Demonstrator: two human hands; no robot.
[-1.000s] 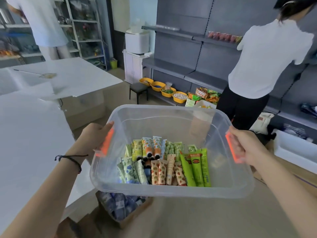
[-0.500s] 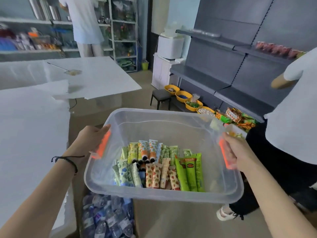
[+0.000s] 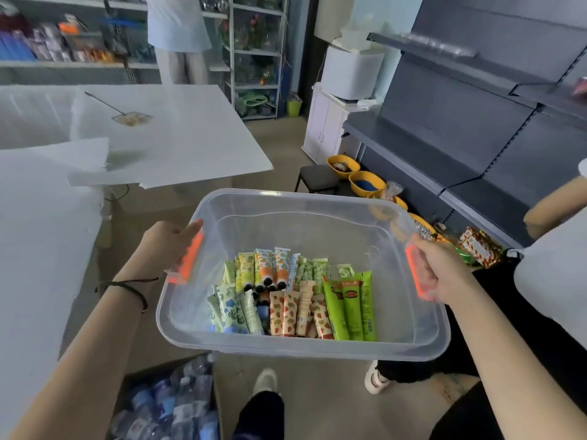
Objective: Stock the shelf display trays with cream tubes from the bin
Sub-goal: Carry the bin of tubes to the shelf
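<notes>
The clear bin (image 3: 301, 348) hung in the air over bare floor, in a lane between the white table (image 3: 178, 134) edge on the left and the dark shelving (image 3: 444, 144) on the right. A stool (image 3: 317, 179) and yellow bowls (image 3: 367, 182) stood ahead at the shelving's foot. A box of bottles (image 3: 171, 404) sat below the bin's near left corner, and another person (image 3: 559, 281) stood just beside its right end. Both arms reached forward. The left hand (image 3: 168, 246) gripped the left handle (image 3: 190, 257), thumb along the rim. The right hand (image 3: 441, 271) curled round the right handle (image 3: 414, 268). The cream tubes (image 3: 295, 300) lay in 2 rough rows on the bin's floor, toward its near side.
</notes>
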